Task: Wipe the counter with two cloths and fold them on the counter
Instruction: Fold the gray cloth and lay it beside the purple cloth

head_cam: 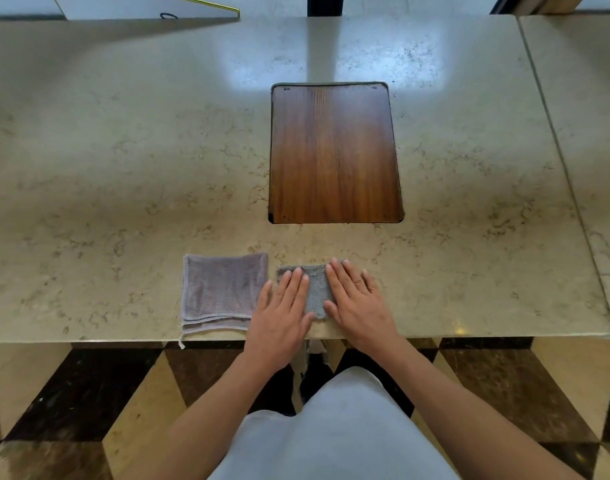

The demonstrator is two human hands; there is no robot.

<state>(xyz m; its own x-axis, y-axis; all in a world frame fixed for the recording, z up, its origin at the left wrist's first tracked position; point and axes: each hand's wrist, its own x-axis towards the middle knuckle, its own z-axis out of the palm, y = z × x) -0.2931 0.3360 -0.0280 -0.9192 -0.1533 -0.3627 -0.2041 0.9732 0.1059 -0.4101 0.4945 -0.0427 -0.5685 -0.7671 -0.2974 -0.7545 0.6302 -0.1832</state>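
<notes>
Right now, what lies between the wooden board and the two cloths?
Only bare counter lies between the wooden board and the cloths, per the head view.

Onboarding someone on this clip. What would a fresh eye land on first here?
Probably the dark wooden panel set into the middle of the pale stone counter, the strongest contrast in view. Next, both hands pressed flat on a small grey cloth at the near edge, left hand and right hand side by side. Just left of them lies a folded lilac cloth.

Two folded cloths are counted: one mauve terry cloth (223,292) and one grey knitted cloth (315,292). One brown wooden inset panel (334,154) is seen.
</notes>
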